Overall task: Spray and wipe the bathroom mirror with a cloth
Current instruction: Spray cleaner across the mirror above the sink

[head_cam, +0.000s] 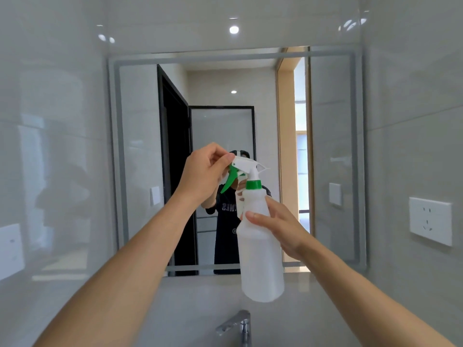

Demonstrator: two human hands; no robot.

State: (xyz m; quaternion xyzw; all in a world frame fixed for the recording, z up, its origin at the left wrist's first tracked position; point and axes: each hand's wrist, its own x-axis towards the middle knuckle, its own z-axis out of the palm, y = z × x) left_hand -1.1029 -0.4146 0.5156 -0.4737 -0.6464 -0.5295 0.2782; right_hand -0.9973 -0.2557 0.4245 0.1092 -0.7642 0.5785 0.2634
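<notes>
Spray bottle held up in front of the mirror, roughly centre frame, above the faucet. White translucent body, green collar, white spray head w/ green trigger; bottle leans slightly, head tilted toward the left.

Right hand wrapped round the bottle's upper body just under the shoulder — thumb across the near face, remaining fingers behind, grip clamped on the bottle. Left hand up at the spray head, fingertips pinched together on the nozzle end, green trigger hanging just below the fingers. Both forearms bare, reaching in from the bottom corners.

Mirror rectangular w/ a frosted band round the edge, mounted on glossy grey tiles. In the reflection: dark open door, glass panel w/ black frame, wood-trimmed doorway at right, a person in a dark top mostly hidden behind hands & bottle. Glass looks dry — can't tell for certain at this res.

White wall socket on the tiles right of the mirror; part of a white switch plate at far left edge. No cloth in view.
</notes>
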